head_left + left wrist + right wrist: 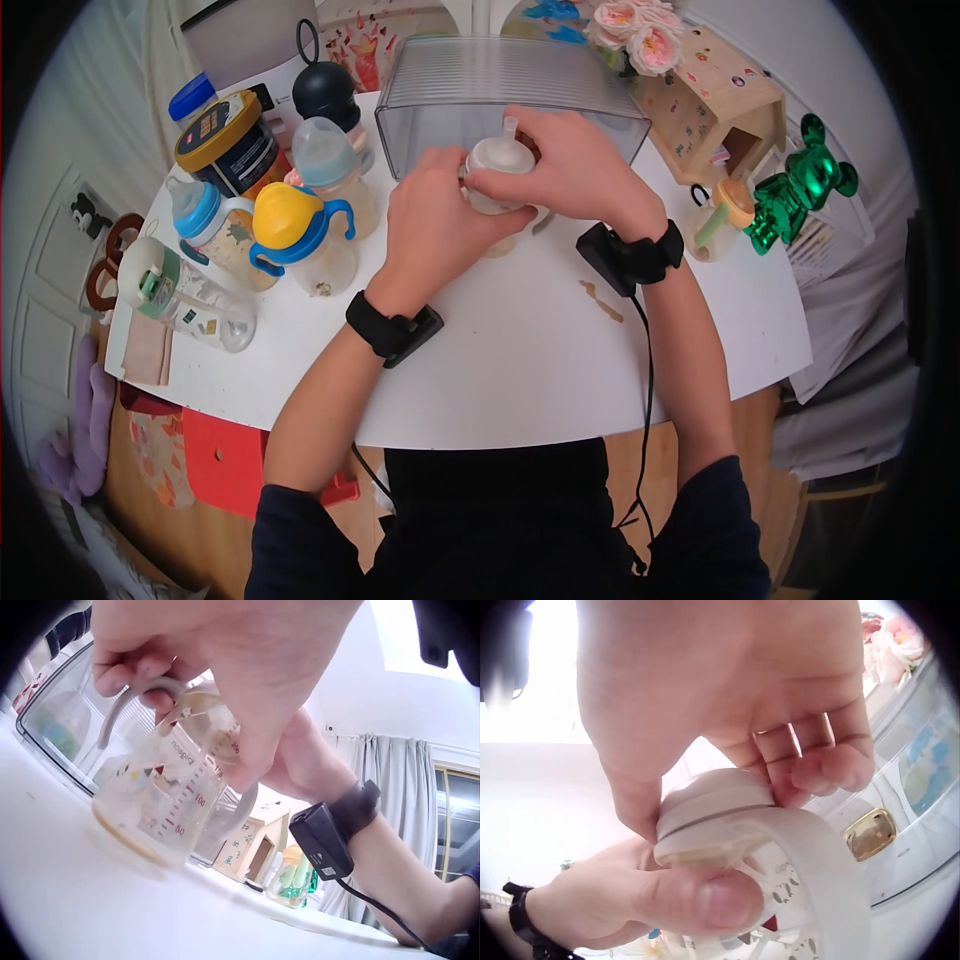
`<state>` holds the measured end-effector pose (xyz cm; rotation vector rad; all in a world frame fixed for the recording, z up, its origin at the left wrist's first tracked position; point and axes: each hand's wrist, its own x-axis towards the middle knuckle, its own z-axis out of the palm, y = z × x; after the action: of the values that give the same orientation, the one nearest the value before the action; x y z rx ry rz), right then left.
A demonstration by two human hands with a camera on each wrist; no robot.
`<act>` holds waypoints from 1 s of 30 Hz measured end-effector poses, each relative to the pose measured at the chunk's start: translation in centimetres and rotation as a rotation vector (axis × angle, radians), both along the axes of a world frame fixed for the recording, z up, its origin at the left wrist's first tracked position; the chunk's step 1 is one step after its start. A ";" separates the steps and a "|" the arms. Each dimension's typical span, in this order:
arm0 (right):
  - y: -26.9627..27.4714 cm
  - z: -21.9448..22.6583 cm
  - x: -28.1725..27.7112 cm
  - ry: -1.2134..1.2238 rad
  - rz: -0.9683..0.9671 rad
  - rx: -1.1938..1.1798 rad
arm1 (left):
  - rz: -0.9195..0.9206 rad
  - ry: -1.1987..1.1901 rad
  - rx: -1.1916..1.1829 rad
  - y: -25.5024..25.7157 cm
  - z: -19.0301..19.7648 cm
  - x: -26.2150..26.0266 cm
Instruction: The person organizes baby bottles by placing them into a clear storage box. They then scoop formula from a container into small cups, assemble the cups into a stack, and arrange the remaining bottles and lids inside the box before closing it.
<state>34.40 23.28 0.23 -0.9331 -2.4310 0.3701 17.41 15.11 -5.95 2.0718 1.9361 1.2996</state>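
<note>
A clear bottle [161, 795] with red measuring marks and pale side handles stands on the white table, in front of the grey transparent box. My left hand [435, 220] grips its upper body and a handle, thumb across the front. The right hand [575, 165] holds the white lid [716, 799] from above between thumb and fingers. On top of the lid, a short translucent spout [510, 127] sticks up. In the right wrist view the lid sits on the bottle's neck; whether it is tight I cannot tell.
Several bottles stand at the left, among them a yellow-topped cup [285, 218] and a green-lidded bottle [180, 290]. Behind is the transparent box [510, 75]. At the right are a small orange-lidded jar [722, 218], a wooden house [705, 100] and a shiny green figure [800, 185].
</note>
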 end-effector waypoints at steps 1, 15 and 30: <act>0.2 0.0 0.2 0.044 0.020 -0.011 | -0.011 -0.010 0.044 0.0 -0.1 0.0; -0.5 2.8 1.5 0.272 -0.213 -0.025 | 0.041 -0.015 0.394 -1.6 0.4 1.7; 1.0 1.1 1.7 0.744 0.280 -0.460 | -0.536 -1.061 -0.317 -2.4 3.5 0.2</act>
<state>36.08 24.26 1.32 -0.4793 -1.7944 1.1798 17.61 12.73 -2.45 1.1731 0.9492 1.3795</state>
